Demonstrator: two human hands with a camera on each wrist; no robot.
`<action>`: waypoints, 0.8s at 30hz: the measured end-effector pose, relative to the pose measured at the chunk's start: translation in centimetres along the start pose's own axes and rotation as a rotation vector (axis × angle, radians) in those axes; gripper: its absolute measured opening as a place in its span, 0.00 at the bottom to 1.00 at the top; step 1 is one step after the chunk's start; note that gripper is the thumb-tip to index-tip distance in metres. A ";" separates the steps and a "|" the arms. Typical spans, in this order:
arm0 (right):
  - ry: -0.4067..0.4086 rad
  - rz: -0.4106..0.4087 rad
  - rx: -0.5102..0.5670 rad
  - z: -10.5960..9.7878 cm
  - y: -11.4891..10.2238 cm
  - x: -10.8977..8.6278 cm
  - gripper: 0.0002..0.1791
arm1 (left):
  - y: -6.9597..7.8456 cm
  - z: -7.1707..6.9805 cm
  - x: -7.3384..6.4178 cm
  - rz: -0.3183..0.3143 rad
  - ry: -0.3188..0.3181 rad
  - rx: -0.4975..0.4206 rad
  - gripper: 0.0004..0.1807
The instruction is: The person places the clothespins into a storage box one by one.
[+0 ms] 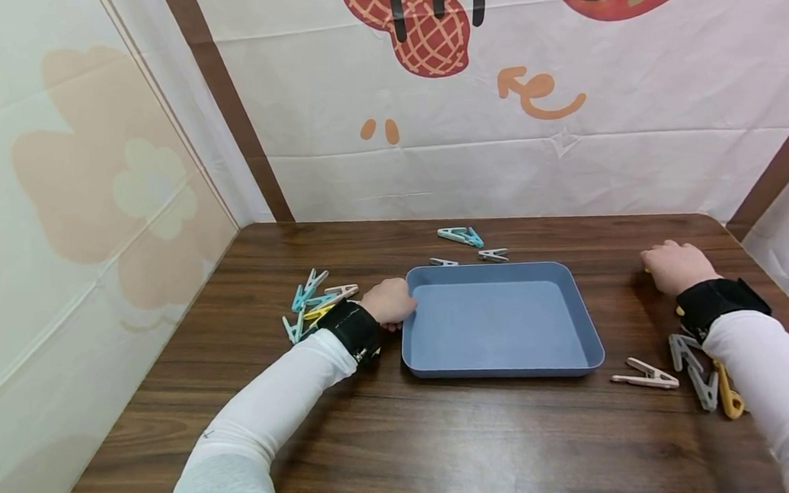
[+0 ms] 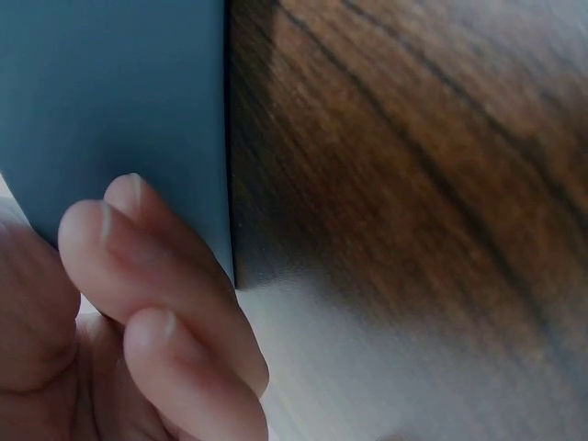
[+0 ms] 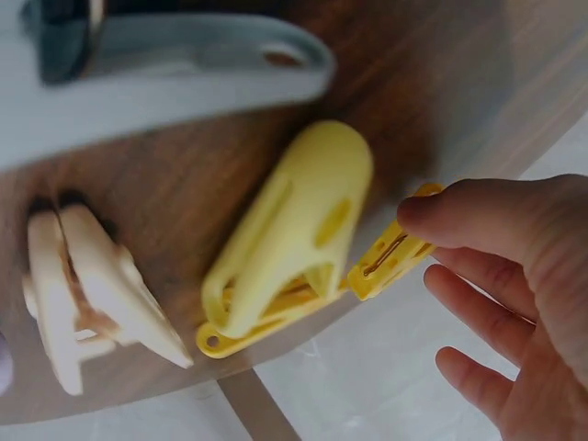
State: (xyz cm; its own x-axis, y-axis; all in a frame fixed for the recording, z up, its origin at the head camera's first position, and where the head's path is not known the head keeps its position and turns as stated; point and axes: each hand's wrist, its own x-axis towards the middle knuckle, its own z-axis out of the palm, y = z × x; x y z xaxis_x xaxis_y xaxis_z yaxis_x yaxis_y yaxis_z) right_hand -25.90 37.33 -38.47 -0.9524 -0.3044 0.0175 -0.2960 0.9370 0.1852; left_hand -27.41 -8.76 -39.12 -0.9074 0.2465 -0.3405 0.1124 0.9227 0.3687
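My left hand [image 1: 389, 302] pinches the left wall of a shallow blue-grey tray [image 1: 499, 323]. In the left wrist view its curled fingers [image 2: 156, 266] lie against the tray's outer side, and the thumb tip is hidden behind the wall. At the right side of the table, my right hand [image 1: 681, 266] holds a small yellow clothespin [image 3: 393, 257] between thumb and index finger, the other fingers loosely bent. Close by in the right wrist view are a pale yellow clothespin [image 3: 294, 220] and a cream clothespin [image 3: 92, 285].
Several blue, yellow and white clothespins [image 1: 309, 302] lie in a pile beside my left wrist. Behind the tray are a blue clothespin [image 1: 461, 236] and pale ones [image 1: 493, 255]. Grey clothespins [image 1: 703, 385] and a pinkish one [image 1: 651, 375] lie near my right forearm. Fabric walls [image 1: 499, 170] border the table.
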 end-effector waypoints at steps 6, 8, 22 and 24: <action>0.047 -0.049 0.011 -2.1 -1.4 0.7 0.08 | 0.0 0.0 -0.1 0.000 0.006 -0.002 0.20; 0.068 -0.079 0.022 -3.2 -2.4 1.0 0.11 | 0.0 0.0 -0.1 0.002 0.013 -0.004 0.19; 0.275 -0.401 0.008 -7.0 -11.8 2.9 0.15 | 0.2 -0.2 -0.2 -0.004 -0.002 0.007 0.21; 0.278 -0.444 0.014 -6.9 -12.9 2.9 0.15 | 0.2 -0.2 -0.2 -0.004 -0.002 0.009 0.21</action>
State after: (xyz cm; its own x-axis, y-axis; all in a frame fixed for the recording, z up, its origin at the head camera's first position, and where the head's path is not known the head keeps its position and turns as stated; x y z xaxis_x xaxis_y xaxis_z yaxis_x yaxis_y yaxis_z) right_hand -24.32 23.22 -34.03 -0.6805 -0.7047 0.2006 -0.6695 0.7093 0.2205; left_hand -27.24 -8.68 -38.82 -0.9071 0.2431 -0.3437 0.1122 0.9265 0.3593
